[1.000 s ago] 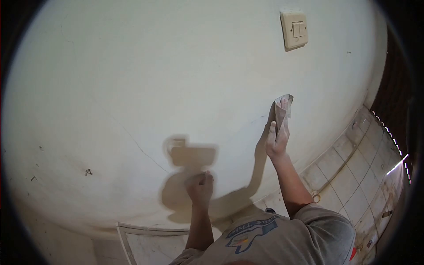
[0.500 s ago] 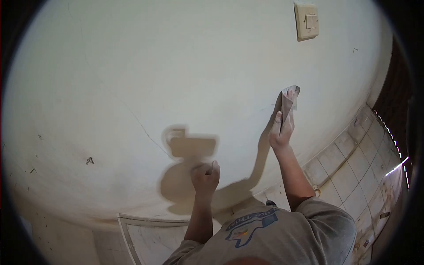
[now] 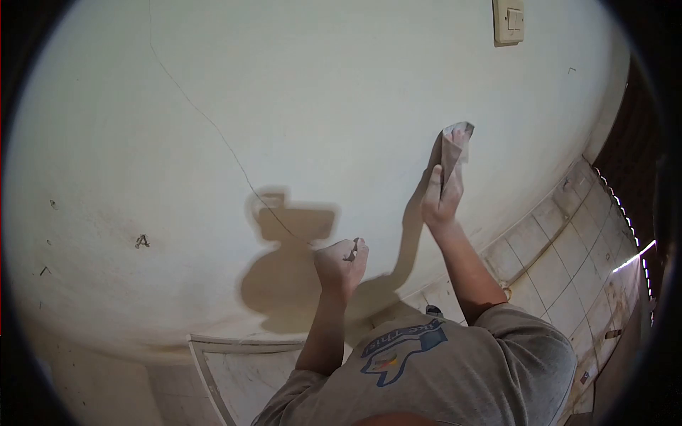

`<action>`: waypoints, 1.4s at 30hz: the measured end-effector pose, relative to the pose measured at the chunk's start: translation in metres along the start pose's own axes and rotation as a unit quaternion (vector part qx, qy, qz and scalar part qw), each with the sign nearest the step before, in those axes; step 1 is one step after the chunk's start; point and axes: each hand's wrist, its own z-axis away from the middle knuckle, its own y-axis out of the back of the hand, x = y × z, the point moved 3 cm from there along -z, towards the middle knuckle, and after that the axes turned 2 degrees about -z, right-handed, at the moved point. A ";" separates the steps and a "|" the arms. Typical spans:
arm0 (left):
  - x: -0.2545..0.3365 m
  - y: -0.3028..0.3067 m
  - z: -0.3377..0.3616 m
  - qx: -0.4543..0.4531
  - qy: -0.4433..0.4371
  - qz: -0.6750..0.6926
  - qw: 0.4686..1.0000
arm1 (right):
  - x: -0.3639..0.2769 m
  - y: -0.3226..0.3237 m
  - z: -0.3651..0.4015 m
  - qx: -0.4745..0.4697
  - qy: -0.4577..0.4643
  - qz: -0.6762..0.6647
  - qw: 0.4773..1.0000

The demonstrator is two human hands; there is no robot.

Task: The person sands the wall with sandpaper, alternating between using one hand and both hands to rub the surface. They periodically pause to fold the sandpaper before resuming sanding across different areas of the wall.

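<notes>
My right hand (image 3: pixel 443 195) presses a folded greyish sheet of sandpaper (image 3: pixel 455 149) flat to the pale wall (image 3: pixel 341 106). Its fingers lie under the fold, and the tips show dusty white near the upper end. My left hand (image 3: pixel 339 266) is curled into a loose fist, lower and to the left, close to the wall. A dark gap shows between its thumb and fingers; what is inside, if anything, cannot be made out. Shadows of my head and arms fall on the wall around both hands.
A light switch (image 3: pixel 509 21) sits on the wall at upper right. A long thin crack (image 3: pixel 213 124) runs down the wall. A white-framed panel (image 3: pixel 249 346) stands at lower left. Dirty floor tiles (image 3: pixel 550 241) lie at right.
The view has shifted, so the switch sits higher and further right. Against the wall, my right hand with the sandpaper has slid left. My left fist has turned and moved slightly right.
</notes>
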 end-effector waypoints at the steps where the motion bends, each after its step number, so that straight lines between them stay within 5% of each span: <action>1: -0.001 0.001 0.001 0.005 -0.013 0.005 1.000 | -0.006 -0.005 0.004 -0.037 0.028 0.008 0.999; 6: 0.001 0.005 -0.001 0.004 -0.044 0.042 0.998 | -0.030 -0.015 0.051 -0.212 0.133 0.048 0.967; 12: 0.001 0.011 0.000 -0.031 -0.088 0.038 0.995 | -0.023 -0.002 -0.007 -0.055 0.085 0.043 0.994; 16: 0.003 0.019 0.001 -0.089 -0.023 0.069 0.993 | -0.031 -0.014 0.025 0.005 0.010 0.006 1.000; 19: 0.001 0.018 0.001 -0.087 -0.014 0.088 0.992 | -0.035 -0.016 0.069 -0.123 0.089 0.068 0.986; 25: -0.030 0.014 0.014 -0.086 -0.010 0.185 0.979 | -0.009 0.012 0.024 -0.187 0.150 0.065 0.969; 27: -0.025 0.014 0.021 -0.100 0.106 0.281 0.948 | 0.013 0.023 0.001 -0.099 0.118 0.023 0.988; 31: 0.005 0.013 0.025 -0.038 0.159 0.358 0.919 | 0.035 0.033 -0.009 -0.022 0.035 0.007 0.999; 32: 0.009 0.011 0.026 -0.025 0.179 0.351 0.919 | 0.049 0.036 0.008 -0.045 -0.044 -0.023 0.998; 36: 0.017 -0.013 0.043 0.026 0.209 0.419 0.883 | 0.070 0.058 0.034 -0.068 -0.056 -0.038 0.995; 42: 0.036 -0.025 0.076 0.053 0.269 0.437 0.856 | 0.117 0.101 -0.041 0.014 -0.174 -0.061 0.983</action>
